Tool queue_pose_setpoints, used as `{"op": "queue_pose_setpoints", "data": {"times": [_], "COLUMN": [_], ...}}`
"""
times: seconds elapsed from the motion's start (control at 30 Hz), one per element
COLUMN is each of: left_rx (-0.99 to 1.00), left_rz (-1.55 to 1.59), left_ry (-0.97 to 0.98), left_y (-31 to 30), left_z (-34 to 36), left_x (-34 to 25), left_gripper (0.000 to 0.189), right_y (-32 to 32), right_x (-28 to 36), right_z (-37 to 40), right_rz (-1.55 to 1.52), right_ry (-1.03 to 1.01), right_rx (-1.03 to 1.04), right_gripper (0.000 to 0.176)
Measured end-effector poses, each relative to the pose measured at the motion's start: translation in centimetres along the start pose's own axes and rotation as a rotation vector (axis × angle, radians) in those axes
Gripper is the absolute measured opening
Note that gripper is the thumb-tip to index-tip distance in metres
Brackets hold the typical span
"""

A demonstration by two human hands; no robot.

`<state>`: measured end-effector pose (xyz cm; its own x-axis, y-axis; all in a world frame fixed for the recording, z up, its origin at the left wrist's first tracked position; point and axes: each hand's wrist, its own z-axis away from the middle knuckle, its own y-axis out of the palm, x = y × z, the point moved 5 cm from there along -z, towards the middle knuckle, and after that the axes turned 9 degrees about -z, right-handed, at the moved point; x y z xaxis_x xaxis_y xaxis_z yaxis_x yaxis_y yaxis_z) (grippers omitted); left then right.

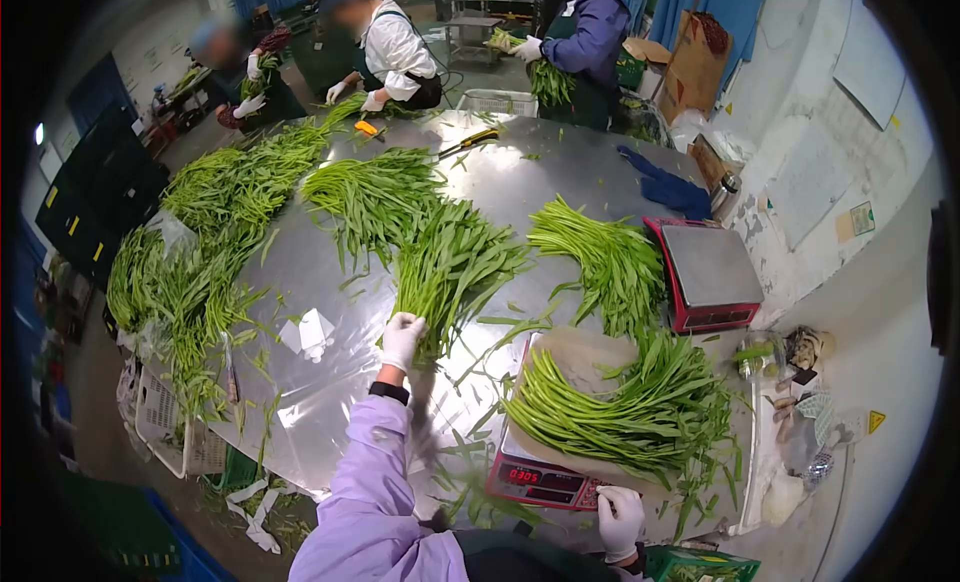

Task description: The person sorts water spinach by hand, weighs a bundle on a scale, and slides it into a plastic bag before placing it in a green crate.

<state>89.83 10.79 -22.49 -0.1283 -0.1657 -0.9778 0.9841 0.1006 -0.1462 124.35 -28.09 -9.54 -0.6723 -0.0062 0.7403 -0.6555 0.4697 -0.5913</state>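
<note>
My left hand [404, 342], in a white glove, is closed around the stem end of a bunch of leafy greens [450, 267] on the metal table [340, 382]. At the lower right, my right hand [620, 520], also gloved, is beside the front keypad of a red scale [535, 485]; its fingers look curled, and anything between them is too small to make out. A large bunch of greens [620, 397] lies across that scale's tray, leaves hanging over the right side. The red display is lit.
A second red scale [705, 272] sits at the right, beside another bunch [600, 257]. Piled greens [200, 232] cover the left side. Knives [468, 143], a blue cloth [665, 185] and white paper [312, 332] lie about. Three people [400, 57] stand across the table.
</note>
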Motion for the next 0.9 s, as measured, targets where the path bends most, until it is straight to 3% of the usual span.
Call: {"op": "queue_pose_setpoints", "data": {"times": [0.03,0.07,0.13,0.2,0.23,0.3,0.33,0.37,0.47,0.57,0.63,0.7,0.8,0.9], "left_rx": [0.099,0.163,0.232,0.497,0.507,0.443,0.310,0.315,0.283,0.154,0.118,0.204,0.169,0.222], "left_rz": [0.168,0.124,0.084,0.273,0.378,0.374,0.175,0.174,0.063,-0.002,-0.060,0.463,0.694,0.215], "left_ry": [-0.255,-0.255,-0.238,-0.085,0.027,-0.060,-0.099,-0.089,0.052,0.133,0.269,0.281,0.273,0.451], "left_y": [0.2,0.4,0.8,1.8,1.8,1.3,0.8,0.8,0.9,-0.1,0.4,0.7,1.4,5.7], "left_z": [1.5,1.3,1.0,2.5,2.3,1.0,0.3,0.5,3.0,2.4,4.9,5.4,7.1,13.7], "left_x": [-2.0,-1.5,-3.3,-7.7,-9.3,-9.8,-9.1,-9.1,-13.1,-12.4,-16.6,-18.1,-20.7,-24.9], "left_gripper": [0.007,0.011,0.015,0.025,0.032,0.031,0.031,0.031,0.028,0.029,0.028,0.031,0.031,0.029], "right_y": [0.0,-0.1,-0.1,-0.2,-0.3,-0.4,-0.5,-0.6,-1.1,-1.2,-1.4,-1.8,-1.7,-1.7], "right_x": [0.1,0.2,-0.2,-0.3,-0.2,0.4,0.7,0.8,0.4,0.0,0.3,0.5,0.5,0.5], "right_z": [0.1,0.0,0.0,0.2,0.0,0.1,0.0,-0.3,0.4,1.3,1.6,1.9,2.2,2.4], "right_rz": [0.013,0.023,0.015,0.014,0.016,0.014,-0.001,-0.015,-0.006,0.000,-0.015,-0.007,-0.014,-0.027], "right_ry": [0.000,0.016,0.016,0.027,0.009,-0.002,0.007,0.010,0.000,0.039,0.035,0.056,0.046,0.035], "right_rx": [0.012,0.015,0.016,0.012,0.013,0.013,0.019,0.020,-0.023,-0.028,-0.044,-0.036,-0.051,-0.061], "right_gripper": [0.011,0.011,0.011,0.011,0.011,0.010,0.009,0.008,0.010,0.010,0.010,0.010,0.009,0.009]}}
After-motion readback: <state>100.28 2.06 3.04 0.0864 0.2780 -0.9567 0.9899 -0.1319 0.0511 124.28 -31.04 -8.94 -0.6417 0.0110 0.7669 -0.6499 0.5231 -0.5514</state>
